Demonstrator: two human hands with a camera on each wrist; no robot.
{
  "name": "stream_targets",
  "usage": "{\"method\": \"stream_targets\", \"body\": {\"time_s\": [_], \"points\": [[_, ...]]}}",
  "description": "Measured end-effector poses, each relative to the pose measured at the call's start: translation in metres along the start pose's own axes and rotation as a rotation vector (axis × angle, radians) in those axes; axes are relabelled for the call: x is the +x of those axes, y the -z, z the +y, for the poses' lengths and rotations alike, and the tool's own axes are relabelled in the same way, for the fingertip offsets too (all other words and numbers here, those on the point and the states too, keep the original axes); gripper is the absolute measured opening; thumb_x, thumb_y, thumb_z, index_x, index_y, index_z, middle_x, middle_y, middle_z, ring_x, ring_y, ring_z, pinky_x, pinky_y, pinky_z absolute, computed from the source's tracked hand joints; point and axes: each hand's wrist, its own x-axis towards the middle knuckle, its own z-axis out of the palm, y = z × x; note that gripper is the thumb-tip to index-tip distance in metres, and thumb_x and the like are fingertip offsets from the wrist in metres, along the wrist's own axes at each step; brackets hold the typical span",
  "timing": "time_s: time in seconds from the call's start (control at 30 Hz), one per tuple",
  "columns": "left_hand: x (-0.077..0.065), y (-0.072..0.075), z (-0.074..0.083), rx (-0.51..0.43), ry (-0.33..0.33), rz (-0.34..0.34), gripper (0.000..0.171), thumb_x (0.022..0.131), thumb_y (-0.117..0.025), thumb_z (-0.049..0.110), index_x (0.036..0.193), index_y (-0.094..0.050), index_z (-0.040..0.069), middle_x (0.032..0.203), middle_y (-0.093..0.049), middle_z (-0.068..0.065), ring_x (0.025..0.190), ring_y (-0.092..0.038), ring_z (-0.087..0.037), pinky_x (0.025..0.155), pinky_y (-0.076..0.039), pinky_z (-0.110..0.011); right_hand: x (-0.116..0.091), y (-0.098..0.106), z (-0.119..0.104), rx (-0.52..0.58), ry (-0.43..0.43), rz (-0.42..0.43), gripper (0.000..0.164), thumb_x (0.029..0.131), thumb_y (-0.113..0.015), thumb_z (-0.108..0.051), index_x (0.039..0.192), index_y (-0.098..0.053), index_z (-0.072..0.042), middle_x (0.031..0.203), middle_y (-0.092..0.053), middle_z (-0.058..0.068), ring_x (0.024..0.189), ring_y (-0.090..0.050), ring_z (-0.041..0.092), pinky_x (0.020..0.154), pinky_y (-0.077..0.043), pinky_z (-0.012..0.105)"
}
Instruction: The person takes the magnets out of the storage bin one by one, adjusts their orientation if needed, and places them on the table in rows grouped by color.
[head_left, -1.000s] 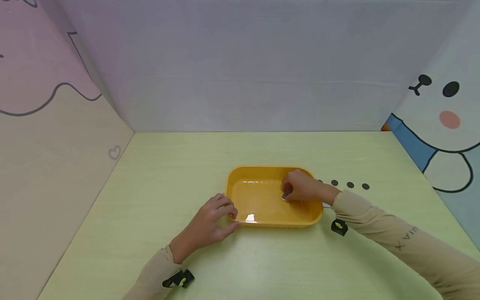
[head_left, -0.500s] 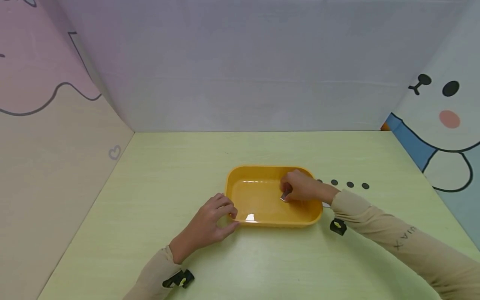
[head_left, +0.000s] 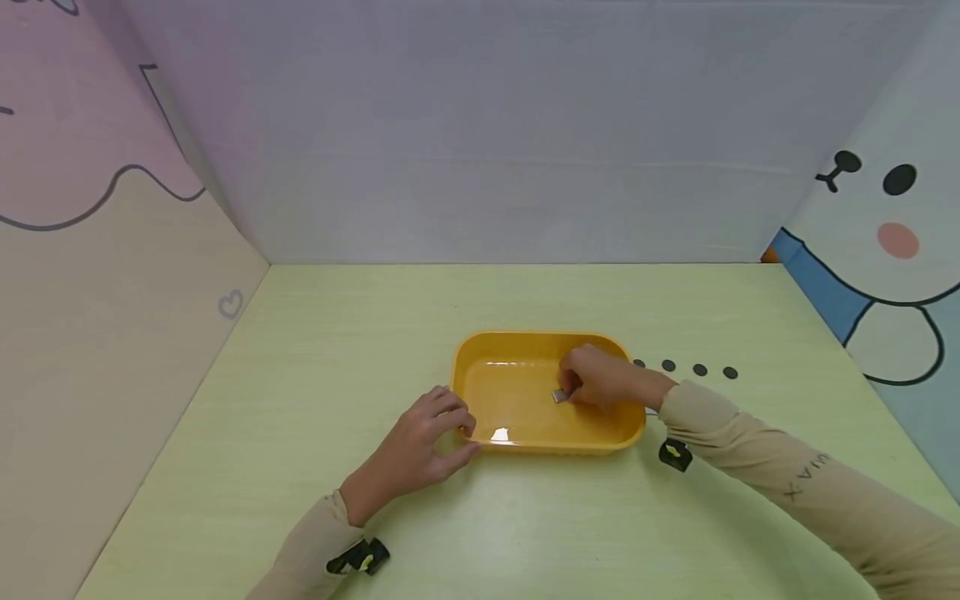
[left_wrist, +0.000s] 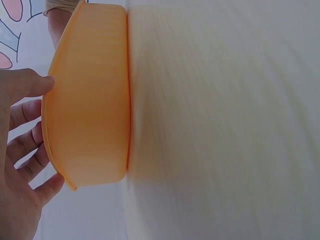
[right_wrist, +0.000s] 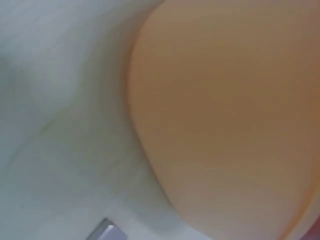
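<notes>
A yellow tray [head_left: 517, 333] with a raised rim sits on the table. My left hand [head_left: 420, 446] grips its near left corner, thumb at the front rim and fingers over the left side. In the left wrist view, the thumb and fingertips meet the rim of the tray [left_wrist: 90, 100]. Inside the tray, my right hand [head_left: 600, 375] reaches over the right rim and pinches a small flat silvery piece [head_left: 558, 396] at the tray's floor. One end of the piece shows past the fingertips; the rest is hidden. The right wrist view shows only the tray's outer wall [right_wrist: 225, 115], no fingers.
Several dark round discs [head_left: 700, 369] lie in a row right of the tray. A thin pale thing [head_left: 652, 412] shows beside the right wrist, mostly covered; a grey-edged object [right_wrist: 110, 232] appears at the bottom of the right wrist view. A pale wall [head_left: 480, 183] bounds the table's back.
The right hand has shifted slightly left inside the tray, and more of the silvery piece shows past its fingertips. The left hand and tray have stayed in place.
</notes>
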Motion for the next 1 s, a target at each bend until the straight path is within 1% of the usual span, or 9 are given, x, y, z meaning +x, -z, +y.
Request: {"method": "stream_targets", "body": {"time_s": [0.1, 0.3, 0.47, 0.6, 0.77, 0.83, 0.9, 1.0], "points": [[0.0003, -0.0004, -0.0002, 0.002, 0.01, -0.006, 0.02, 0.076, -0.078, 0.022, 0.081, -0.06, 0.015, 0.09, -0.055, 0.006, 0.09, -0.049, -0.011, 0.08, -0.045, -0.028, 0.0008, -0.0021, 0.0, 0.007, 0.017, 0.005, 0.013, 0.079, -0.072, 0.002, 0.083, -0.065, -0.008, 0.076, -0.059, -0.001, 0.071, -0.051, 0.015, 0.068, -0.047, 0.026], [0.0005, -0.001, -0.0012, 0.003, 0.009, -0.004, 0.02, 0.076, -0.078, 0.022, 0.081, -0.06, 0.015, 0.09, -0.055, 0.006, 0.09, -0.049, -0.011, 0.08, -0.045, -0.029, 0.0023, -0.0052, 0.0009, 0.049, -0.002, -0.019, 0.018, 0.08, -0.07, 0.005, 0.09, -0.062, -0.009, 0.08, -0.059, 0.0, 0.075, -0.051, 0.016, 0.07, -0.046, 0.027], [0.0008, -0.0002, -0.0007, 0.009, 0.006, -0.001, 0.02, 0.076, -0.078, 0.023, 0.081, -0.06, 0.016, 0.09, -0.056, 0.006, 0.089, -0.049, -0.011, 0.08, -0.045, -0.029, 0.0023, -0.0057, 0.002, 0.069, 0.027, -0.043, 0.022, 0.079, -0.066, 0.008, 0.089, -0.058, -0.009, 0.08, -0.057, 0.005, 0.076, -0.05, 0.017, 0.068, -0.044, 0.027], [0.0008, -0.0001, -0.0003, 0.01, 0.001, -0.004, 0.019, 0.077, -0.076, 0.023, 0.081, -0.06, 0.015, 0.09, -0.056, 0.006, 0.089, -0.049, -0.012, 0.079, -0.045, -0.029, 0.0014, -0.0066, 0.0014, 0.074, 0.019, -0.029, 0.023, 0.079, -0.066, 0.008, 0.09, -0.056, -0.01, 0.079, -0.054, 0.004, 0.076, -0.05, 0.017, 0.067, -0.043, 0.028], [0.0017, 0.0005, -0.0009, 0.013, -0.007, -0.006, 0.018, 0.078, -0.076, 0.022, 0.081, -0.06, 0.015, 0.09, -0.056, 0.005, 0.089, -0.049, -0.013, 0.083, -0.045, -0.03, 0.0014, -0.0077, 0.0042, 0.09, 0.011, -0.014, 0.022, 0.081, -0.063, 0.008, 0.091, -0.055, -0.009, 0.079, -0.053, 0.004, 0.075, -0.049, 0.017, 0.067, -0.042, 0.029], [0.002, 0.0003, -0.0015, 0.015, -0.01, -0.007, 0.018, 0.078, -0.076, 0.023, 0.082, -0.06, 0.015, 0.09, -0.056, 0.005, 0.09, -0.049, -0.013, 0.084, -0.045, -0.031, 0.002, -0.0079, 0.0054, 0.094, 0.016, -0.018, 0.022, 0.08, -0.062, 0.008, 0.092, -0.055, -0.009, 0.079, -0.053, 0.004, 0.075, -0.049, 0.017, 0.067, -0.042, 0.028], [0.0019, 0.0, -0.0021, 0.015, -0.016, -0.005, 0.018, 0.078, -0.076, 0.023, 0.082, -0.06, 0.015, 0.09, -0.056, 0.005, 0.089, -0.049, -0.013, 0.083, -0.045, -0.031, 0.0025, -0.008, 0.0057, 0.1, 0.026, -0.019, 0.021, 0.08, -0.062, 0.008, 0.091, -0.055, -0.009, 0.079, -0.054, 0.004, 0.075, -0.049, 0.017, 0.066, -0.042, 0.028], [0.0015, -0.0005, -0.0024, 0.014, -0.011, -0.007, 0.017, 0.078, -0.075, 0.023, 0.082, -0.06, 0.015, 0.09, -0.057, 0.005, 0.09, -0.049, -0.013, 0.084, -0.045, -0.031, 0.0023, -0.0088, 0.0054, 0.104, 0.054, -0.006, 0.023, 0.079, -0.063, 0.009, 0.089, -0.055, -0.01, 0.076, -0.052, 0.002, 0.073, -0.049, 0.015, 0.065, -0.041, 0.027]]}}
